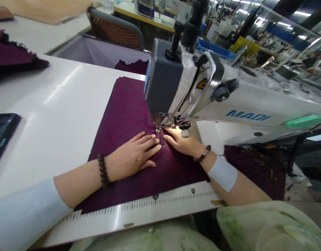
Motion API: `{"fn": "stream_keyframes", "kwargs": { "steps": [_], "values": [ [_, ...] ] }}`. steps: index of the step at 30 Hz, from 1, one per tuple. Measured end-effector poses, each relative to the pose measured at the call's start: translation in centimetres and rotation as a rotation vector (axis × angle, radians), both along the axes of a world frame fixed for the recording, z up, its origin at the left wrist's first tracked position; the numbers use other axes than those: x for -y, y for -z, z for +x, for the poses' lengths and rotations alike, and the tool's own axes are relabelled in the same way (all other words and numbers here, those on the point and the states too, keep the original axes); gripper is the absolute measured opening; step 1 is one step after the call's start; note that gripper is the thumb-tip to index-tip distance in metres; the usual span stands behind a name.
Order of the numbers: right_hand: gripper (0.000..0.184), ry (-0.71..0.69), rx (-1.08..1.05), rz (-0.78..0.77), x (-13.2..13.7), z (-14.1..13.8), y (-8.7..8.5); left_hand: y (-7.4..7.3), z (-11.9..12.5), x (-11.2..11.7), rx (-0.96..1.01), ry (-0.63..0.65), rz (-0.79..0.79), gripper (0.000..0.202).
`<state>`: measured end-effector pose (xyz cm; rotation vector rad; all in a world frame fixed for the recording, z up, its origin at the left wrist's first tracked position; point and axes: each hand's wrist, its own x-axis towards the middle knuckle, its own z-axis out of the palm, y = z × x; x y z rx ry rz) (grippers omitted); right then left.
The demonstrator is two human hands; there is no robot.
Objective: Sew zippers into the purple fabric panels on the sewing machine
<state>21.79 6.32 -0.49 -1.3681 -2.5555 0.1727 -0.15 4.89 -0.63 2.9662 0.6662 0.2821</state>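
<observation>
A dark purple fabric panel (123, 108) lies flat on the white machine table, partly under the head of a sewing machine (165, 83). My left hand (134, 153) rests on the panel, palm down with fingers stretched toward a short zipper (161, 137) in the cloth. On the zipper's other side, my right hand (182, 141) presses the fabric, fingers extended and partly hidden by the machine. The presser foot (157, 130) sits at the zipper's far end, between the two hands. Neither hand grips anything.
A ruler strip (139, 209) runs along the table's front edge. At left are a dark phone-like device (5, 134) and folded purple cloth (16, 57). More purple pieces (257, 170) lie right of my right arm. Behind the table stands a brown chair (115, 31).
</observation>
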Motion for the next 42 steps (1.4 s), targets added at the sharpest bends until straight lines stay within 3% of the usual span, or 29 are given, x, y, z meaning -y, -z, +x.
{"fn": "stream_keyframes", "kwargs": {
  "steps": [6,13,29,35,42],
  "values": [
    [0.028,0.076,-0.046,-0.005,1.0,-0.4,-0.2,0.4,0.0,0.5,0.035,0.042,0.011,0.034],
    [0.035,0.162,-0.064,-0.08,2.5,-1.3,-0.9,-0.1,0.4,1.7,0.093,-0.031,-0.003,0.037],
    [0.035,0.162,-0.095,-0.043,2.4,-1.1,-0.6,0.2,0.9,2.0,0.058,-0.067,0.035,0.049],
    [0.035,0.159,-0.072,-0.033,2.6,-1.4,-0.7,0.4,0.8,2.1,0.012,-0.057,0.086,0.045],
    [0.038,0.178,-0.036,-0.043,2.9,-1.5,-0.8,0.3,0.8,2.1,0.04,-0.073,0.044,0.052]
  ]
}}
